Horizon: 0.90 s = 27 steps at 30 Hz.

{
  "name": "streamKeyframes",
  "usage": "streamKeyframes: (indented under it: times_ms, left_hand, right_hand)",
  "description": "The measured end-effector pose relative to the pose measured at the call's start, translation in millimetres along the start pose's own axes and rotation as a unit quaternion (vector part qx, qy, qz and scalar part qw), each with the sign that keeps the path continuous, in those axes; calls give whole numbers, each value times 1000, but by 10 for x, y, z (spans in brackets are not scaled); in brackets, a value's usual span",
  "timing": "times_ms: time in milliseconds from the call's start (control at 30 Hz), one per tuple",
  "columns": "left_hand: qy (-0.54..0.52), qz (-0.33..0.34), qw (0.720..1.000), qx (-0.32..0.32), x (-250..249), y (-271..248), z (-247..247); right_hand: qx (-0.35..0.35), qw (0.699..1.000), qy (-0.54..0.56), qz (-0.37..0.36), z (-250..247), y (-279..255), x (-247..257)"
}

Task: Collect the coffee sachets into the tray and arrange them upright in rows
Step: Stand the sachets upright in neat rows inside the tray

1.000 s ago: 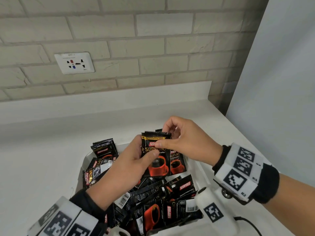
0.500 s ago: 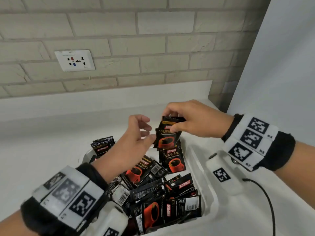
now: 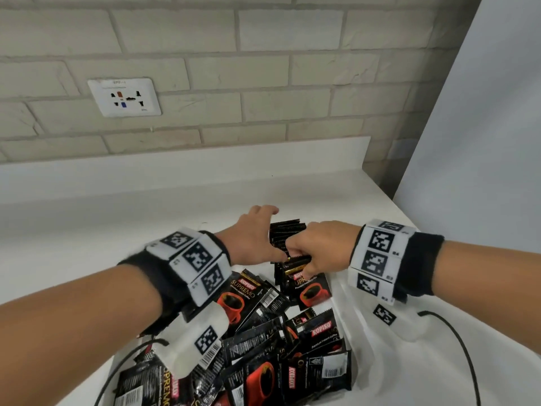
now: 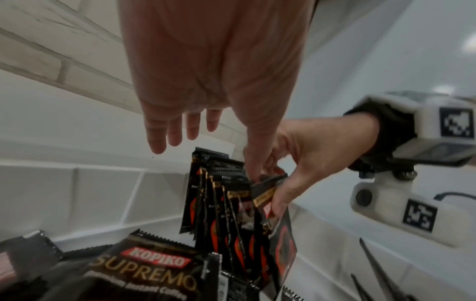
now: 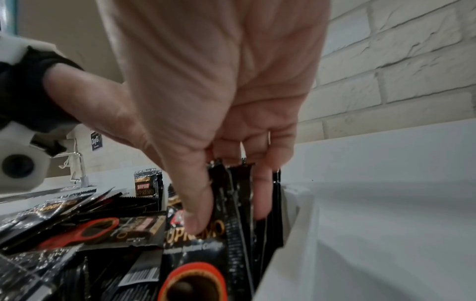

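- spreading across most of the lower scene, the white countertop point(image 3: 87, 230) ran back to a pale brick wall point(image 3: 263, 83) that carried a white socket plate point(image 3: 124, 97).
- the white tray point(image 3: 347, 291) sat on that counter near the person, its inside wall showing in square panels in the left wrist view.
- a loose heap of coffee sachets point(image 3: 263, 347) filled the near part of the tray, lying flat and overlapping at all angles; they were glossy black packets with serrated ends, a red "kopiko" badge, gold "supremo" lettering, a red cup of coffee on the front and a white barcode label on the back.
- at the far right corner of the tray a row of upright sachets point(image 4: 216, 203) stood on edge, packed face to face, their crimped tops pointing up.
- the left hand point(image 3: 251, 238) was above the far end of that row, palm down, fingers straight and slightly spread, gripping nothing; its thumb reached down and touched the top of the packet held by the other hand.
- the right hand point(image 3: 319, 247) was at the near end of the row, thumb point(image 5: 198, 213) on the printed face and fingers point(image 5: 260, 199) curled behind, pinching the held sachet point(image 4: 268, 193) by its top edge.
- that packet stood nearly upright, tilted a little, against the front of the row and just under the right hand.
- a second short stack of sachets point(image 5: 148, 183) stood upright at the tray's far left.
- both wrists wore black bands with white marker blocks.
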<state>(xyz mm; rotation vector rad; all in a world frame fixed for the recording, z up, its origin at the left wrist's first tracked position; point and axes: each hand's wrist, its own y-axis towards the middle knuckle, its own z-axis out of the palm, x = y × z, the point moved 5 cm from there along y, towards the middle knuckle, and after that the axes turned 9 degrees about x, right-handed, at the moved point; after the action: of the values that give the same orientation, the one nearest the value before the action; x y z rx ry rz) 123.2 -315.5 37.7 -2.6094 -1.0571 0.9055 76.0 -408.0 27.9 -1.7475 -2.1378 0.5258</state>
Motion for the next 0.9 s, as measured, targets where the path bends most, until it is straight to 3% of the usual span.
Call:
streamKeyframes:
  times_ms: [133, 433, 600, 733, 900]
  left_hand:
    - [19, -2, 999, 47, 9, 157, 64]
    - [-22, -1, 996, 89, 127, 238, 72]
    - [71, 7, 995, 71, 89, 224, 185]
    - [131, 8, 991, 12, 33, 255, 251]
    - [185, -7, 982, -25, 6, 276, 281]
  right_hand:
    - [-14, 997, -77, 0, -57, 43, 37]
    - [-127, 990, -50, 24, -98, 55, -70]
    - [-147, 985, -94, 13, -98, 37, 4]
    - [-147, 980, -134, 16, -66, 22, 30]
    - [-153, 983, -94, 27, -59, -60, 13]
